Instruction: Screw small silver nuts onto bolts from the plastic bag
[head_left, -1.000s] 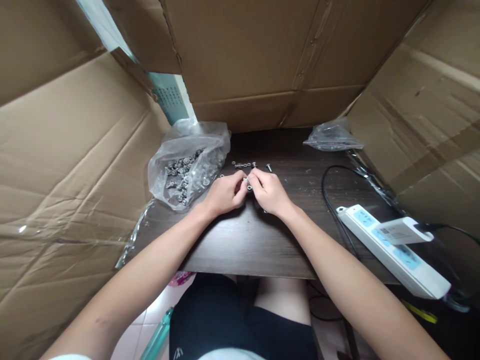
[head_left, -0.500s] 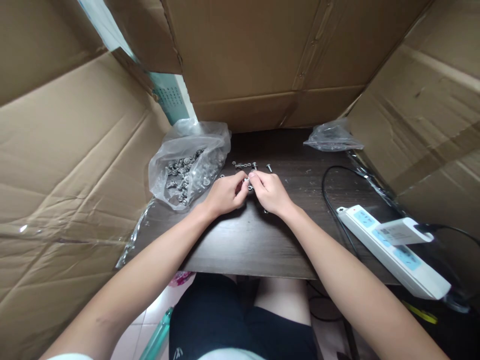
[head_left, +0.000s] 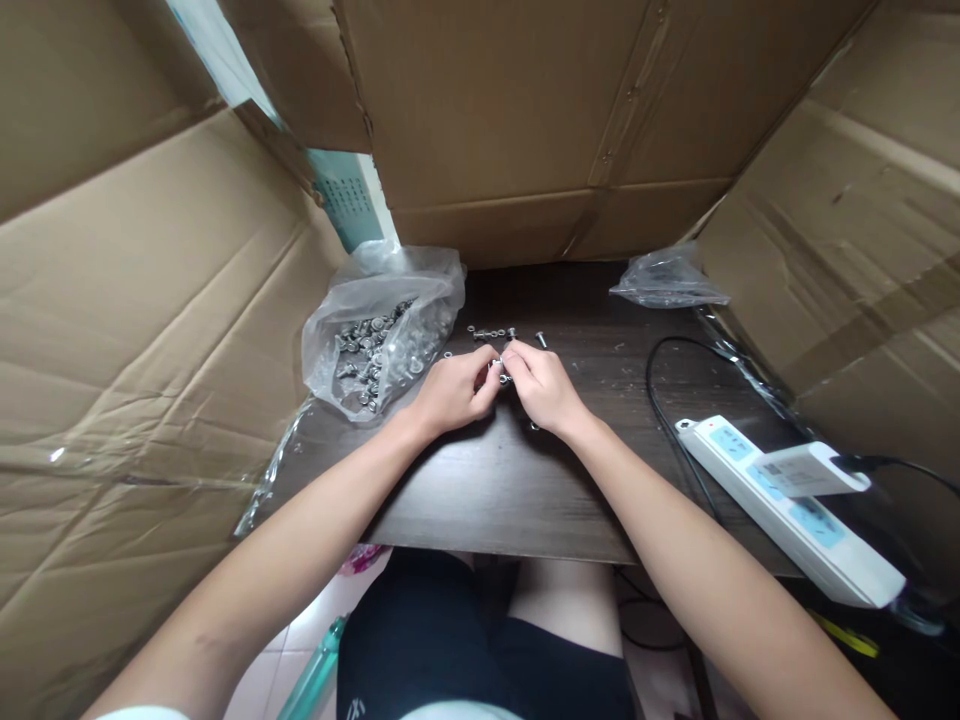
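Walls: creased brown cardboard sheets (head_left: 150,330) stand on three sides.
Worktop: dark wood-grain worktop (head_left: 495,490), boxed in by the cardboard.
Floor: pale tiled floor (head_left: 296,655) below the near edge.
Light: soft, even.

Person seen from above: bare forearms, white sleeve edge (head_left: 142,713) at lower left of frame, dark shorts (head_left: 450,650) with small white logo.

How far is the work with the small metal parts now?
Done: a short row of joined pieces lies on the dark table. In hand: the left hand and right hand pinch one small metal piece together. Left: the plastic bag beside the left hand looks well filled.
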